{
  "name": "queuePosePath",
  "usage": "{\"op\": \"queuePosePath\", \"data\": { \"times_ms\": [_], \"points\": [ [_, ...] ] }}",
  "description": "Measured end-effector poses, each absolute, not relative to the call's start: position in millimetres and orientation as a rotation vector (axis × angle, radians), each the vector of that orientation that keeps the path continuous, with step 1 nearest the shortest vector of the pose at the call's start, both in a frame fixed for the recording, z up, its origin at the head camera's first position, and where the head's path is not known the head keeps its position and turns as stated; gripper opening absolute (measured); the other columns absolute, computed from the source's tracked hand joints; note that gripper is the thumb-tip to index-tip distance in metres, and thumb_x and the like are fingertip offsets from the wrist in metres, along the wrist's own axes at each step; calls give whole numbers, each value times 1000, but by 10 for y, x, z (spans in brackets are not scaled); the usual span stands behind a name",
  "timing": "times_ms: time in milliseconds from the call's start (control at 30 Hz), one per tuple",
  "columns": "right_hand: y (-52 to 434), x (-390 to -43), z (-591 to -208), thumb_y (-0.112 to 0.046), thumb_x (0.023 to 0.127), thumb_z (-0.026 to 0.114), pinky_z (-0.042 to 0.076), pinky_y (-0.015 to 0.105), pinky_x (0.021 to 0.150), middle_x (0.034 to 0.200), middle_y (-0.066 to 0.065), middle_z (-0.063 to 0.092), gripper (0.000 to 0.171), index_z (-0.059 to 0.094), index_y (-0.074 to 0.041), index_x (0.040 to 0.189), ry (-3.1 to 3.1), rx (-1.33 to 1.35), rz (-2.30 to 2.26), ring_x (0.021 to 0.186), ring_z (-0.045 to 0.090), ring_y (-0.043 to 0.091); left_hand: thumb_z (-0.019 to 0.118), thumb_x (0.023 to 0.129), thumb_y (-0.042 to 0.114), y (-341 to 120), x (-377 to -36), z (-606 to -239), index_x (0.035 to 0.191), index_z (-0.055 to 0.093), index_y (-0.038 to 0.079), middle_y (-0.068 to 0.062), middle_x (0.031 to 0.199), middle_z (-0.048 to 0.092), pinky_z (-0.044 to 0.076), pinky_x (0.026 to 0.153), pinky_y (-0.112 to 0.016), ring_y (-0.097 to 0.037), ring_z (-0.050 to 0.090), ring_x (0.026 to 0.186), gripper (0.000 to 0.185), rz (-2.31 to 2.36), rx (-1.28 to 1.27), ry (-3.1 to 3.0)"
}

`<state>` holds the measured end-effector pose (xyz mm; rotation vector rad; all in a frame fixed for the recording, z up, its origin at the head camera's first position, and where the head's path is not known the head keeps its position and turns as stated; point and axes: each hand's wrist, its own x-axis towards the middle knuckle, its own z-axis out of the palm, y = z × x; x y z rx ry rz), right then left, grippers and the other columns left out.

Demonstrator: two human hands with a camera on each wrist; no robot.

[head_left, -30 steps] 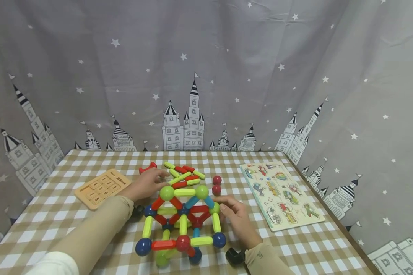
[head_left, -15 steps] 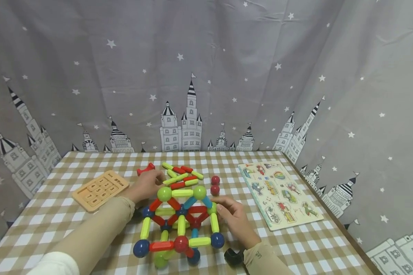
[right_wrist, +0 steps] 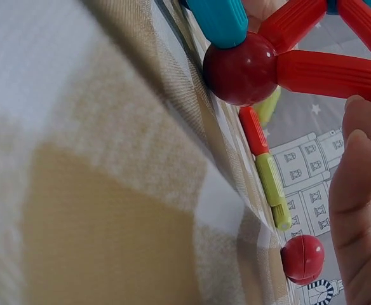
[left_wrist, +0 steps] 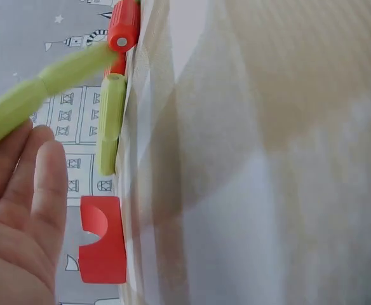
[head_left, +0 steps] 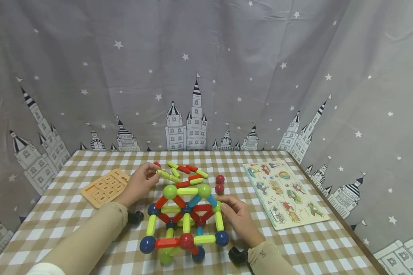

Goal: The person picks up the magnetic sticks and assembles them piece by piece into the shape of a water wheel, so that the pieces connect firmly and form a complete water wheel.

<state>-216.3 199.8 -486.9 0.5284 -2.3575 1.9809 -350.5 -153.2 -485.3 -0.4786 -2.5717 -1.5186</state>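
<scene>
Above chk'd cloth (head_left: pixel 313 246), lime rods (head_left: pixel 165 175) were pinched w/ L hand (head_left: pixel 137 184), best lightly. R hand (head_left: pixel 241 220) was placed at right of frame (head_left: pixel 187 223), grip unclear.

Lime rods (head_left: pixel 168 175); brown-white checked cloth (head_left: pixel 316 248).

the checked table (head_left: pixel 330 252) bears a number board (head_left: pixel 106 187), loose rods (head_left: pixel 184 184), two balls (head_left: pixel 220 188), a puzzle (head_left: pixel 285 196) and a frame (head_left: pixel 186 241).

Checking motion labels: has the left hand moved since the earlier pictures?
Yes, the left hand has moved left, toward the number board, in the head view.
</scene>
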Motion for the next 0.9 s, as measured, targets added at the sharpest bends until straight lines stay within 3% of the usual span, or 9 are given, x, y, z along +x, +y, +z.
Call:
{"op": "queuePosePath", "data": {
  "times_ms": [100,300,467,633,733,833,900],
  "points": [
    [2000,-2157,-4877,-19,108,52,58,32,76,114,16,69,29,66,-7,130,-2366,532,1980,88,64,13,62,104,19,-1508,-3510,-4869,126,57,1,-21,127,66,58,91,-34,-36,68,114,29,-1510,-492,-2571],
    [1999,-2157,-4876,-20,108,51,58,31,76,114,16,69,29,65,-7,131,-2374,538,1982,89,64,13,59,103,20,-1443,-3476,-4815,129,58,4,-22,131,64,55,95,-55,-41,69,113,31,-1344,-539,-2614],
    [2007,-2158,-4871,-21,108,51,59,33,76,111,14,70,29,66,-8,130,-2380,535,1968,87,64,14,61,99,12,-1427,-3488,-4816,123,61,3,-20,120,69,56,92,-57,-40,72,104,25,-1136,-615,-2676],
    [2005,-2160,-4871,-22,108,52,58,32,76,110,11,71,29,66,-8,129,-2385,531,1967,87,64,14,69,96,10,-1434,-3451,-4810,123,67,4,-15,109,69,58,85,-51,-31,69,96,27,-877,-727,-2820],
    [2001,-2159,-4876,-21,108,51,58,32,76,109,12,70,29,66,-7,129,-2381,545,1964,86,64,14,68,98,12,-1448,-3332,-4713,129,67,6,-13,109,68,58,84,-45,-27,67,97,31,-901,-653,-2754],
    [2005,-2160,-4874,-20,108,51,59,33,75,108,13,70,28,66,-6,129,-2382,568,1950,85,64,12,67,99,12,-1489,-3016,-4473,131,68,8,-9,107,68,59,82,-30,-18,67,95,32,-1143,-492,-2481],
    [2015,-2170,-4853,-19,108,51,59,33,75,109,13,70,28,66,-6,128,-2384,587,1934,85,64,12,68,97,4,-1531,-2699,-4297,130,68,7,-6,104,68,56,76,-20,-11,65,89,33,-1317,-532,-2241]
  ]
}}
